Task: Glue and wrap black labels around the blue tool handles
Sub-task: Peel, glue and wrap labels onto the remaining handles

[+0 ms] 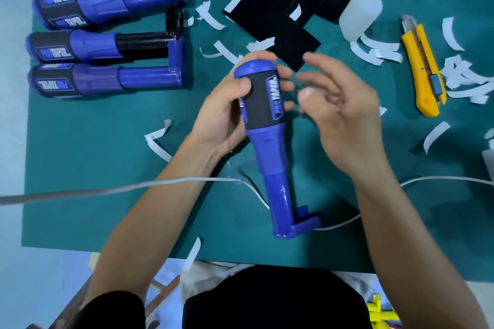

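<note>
Plastic, rigid and glossy, is what the blue tool handle (270, 152) appears to be. I judge it light enough for one hand but slick on its bare shaft, so the safer hold is up at the fat grip end. The black label (260, 104) wrapped there looks matte and slightly soft, and its seam probably wants firm pressing while the glue sets.

The handle sits mid-frame above the green tabletop (107, 168), head toward 12 o'clock and foot toward 6. The left hand (222, 115) grips it from 9 o'clock, fingers curled behind and thumb pressed on the label. The right hand (344, 115), blurred, hovers just beside at 3 o'clock, its fingers loosely spread and holding nothing.

Three finished handles (107, 43) lie at 10 o'clock, and loose black labels (280, 2) at 12. A glue bottle (361, 10) is at 1 o'clock and a yellow knife (425, 69) at 2.
</note>
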